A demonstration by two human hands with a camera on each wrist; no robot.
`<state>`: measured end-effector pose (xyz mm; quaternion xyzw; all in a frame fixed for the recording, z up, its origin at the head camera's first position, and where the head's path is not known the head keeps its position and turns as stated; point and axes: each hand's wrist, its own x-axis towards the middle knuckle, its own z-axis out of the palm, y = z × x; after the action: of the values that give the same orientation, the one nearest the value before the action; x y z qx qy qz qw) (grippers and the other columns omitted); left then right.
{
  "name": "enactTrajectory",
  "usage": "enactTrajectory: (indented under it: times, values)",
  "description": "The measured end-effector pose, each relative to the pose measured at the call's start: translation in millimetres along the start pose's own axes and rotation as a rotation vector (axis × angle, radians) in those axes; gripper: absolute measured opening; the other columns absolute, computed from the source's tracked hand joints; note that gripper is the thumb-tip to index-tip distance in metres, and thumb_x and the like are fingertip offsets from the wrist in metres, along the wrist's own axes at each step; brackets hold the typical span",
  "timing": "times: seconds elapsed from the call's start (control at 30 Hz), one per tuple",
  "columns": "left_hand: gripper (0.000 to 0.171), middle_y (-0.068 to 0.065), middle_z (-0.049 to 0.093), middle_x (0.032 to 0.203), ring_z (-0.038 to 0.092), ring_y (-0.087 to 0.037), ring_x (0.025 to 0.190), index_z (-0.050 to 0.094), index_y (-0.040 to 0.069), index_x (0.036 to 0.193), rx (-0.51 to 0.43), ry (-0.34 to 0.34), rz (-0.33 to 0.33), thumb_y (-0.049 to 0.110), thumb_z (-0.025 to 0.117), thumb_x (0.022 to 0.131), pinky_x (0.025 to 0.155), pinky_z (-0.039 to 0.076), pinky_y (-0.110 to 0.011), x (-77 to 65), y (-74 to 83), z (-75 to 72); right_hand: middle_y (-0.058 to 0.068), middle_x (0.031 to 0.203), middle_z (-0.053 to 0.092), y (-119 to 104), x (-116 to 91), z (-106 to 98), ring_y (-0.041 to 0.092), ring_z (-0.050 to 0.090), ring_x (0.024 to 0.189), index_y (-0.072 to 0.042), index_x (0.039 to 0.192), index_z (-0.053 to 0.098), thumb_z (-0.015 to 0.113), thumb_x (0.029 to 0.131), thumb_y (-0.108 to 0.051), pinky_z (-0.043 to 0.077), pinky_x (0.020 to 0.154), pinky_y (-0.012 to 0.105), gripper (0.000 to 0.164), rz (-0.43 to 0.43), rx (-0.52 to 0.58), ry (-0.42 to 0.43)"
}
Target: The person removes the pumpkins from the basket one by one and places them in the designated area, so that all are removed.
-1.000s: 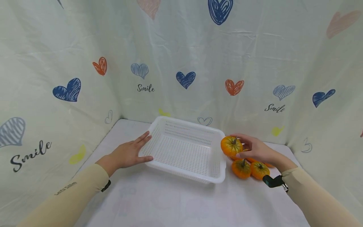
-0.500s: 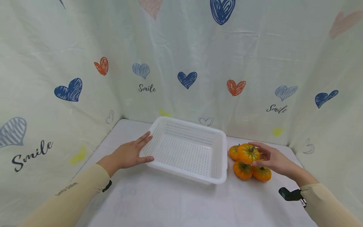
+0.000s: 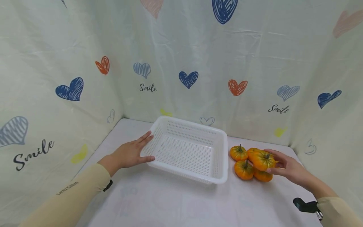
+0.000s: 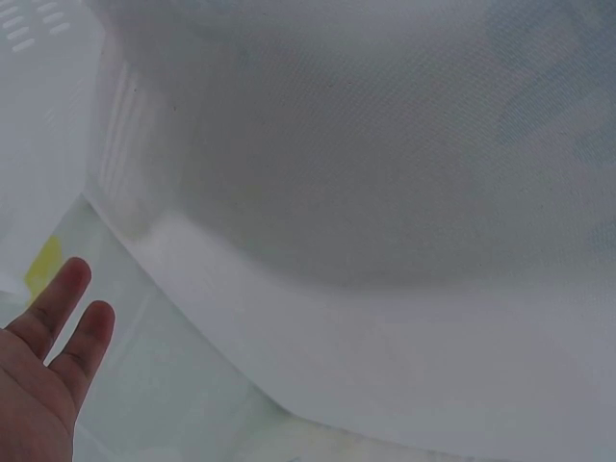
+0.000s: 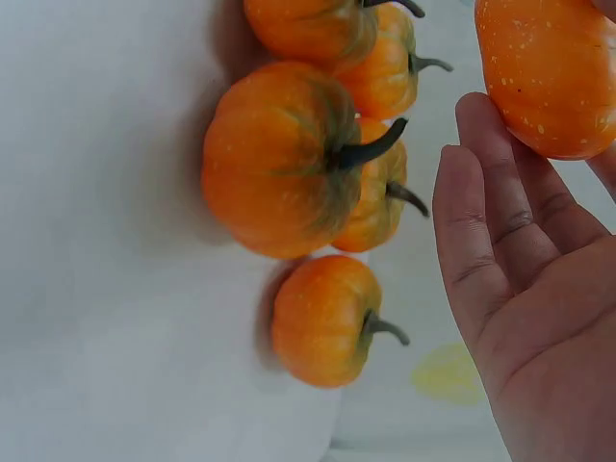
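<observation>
My right hand holds a small orange pumpkin between thumb and fingers, raised over the other pumpkins. In the right wrist view, part of this pumpkin shows at the top right beside the fingers. Several more pumpkins with dark stems are grouped on the table, among them a front-left pumpkin and a back-left pumpkin. To their left stands a white perforated plastic basket with nothing in it. My left hand rests on its left rim, fingers spread and straight.
A white-covered table carries everything. Behind and at both sides hangs a pale curtain printed with hearts and "Smile". The pumpkins stand close to the basket's right side.
My right hand has carried its pumpkin from beside the basket's right rim rightward and toward me, over the pumpkin group. My left hand has stayed on the basket.
</observation>
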<state>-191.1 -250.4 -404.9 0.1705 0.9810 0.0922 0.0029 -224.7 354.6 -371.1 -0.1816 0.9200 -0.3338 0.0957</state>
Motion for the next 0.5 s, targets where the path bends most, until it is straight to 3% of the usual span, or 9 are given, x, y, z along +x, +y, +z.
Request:
enactTrajectory:
  times: [0.5]
  values:
    - [0.099, -0.005, 0.009, 0.167, 0.045, -0.037, 0.135, 0.023, 0.01, 0.159, -0.006, 0.0, -0.001, 0.074, 0.051, 0.089, 0.101, 0.044, -0.055, -1.1, 2.8, -2.0, 0.039, 0.143, 0.036, 40, -25, -12, 0.058, 0.047, 0.12, -0.004, 0.155, 0.026, 0.066, 0.096, -0.036, 0.053, 0.082, 0.063, 0.078, 0.172, -0.027, 0.026]
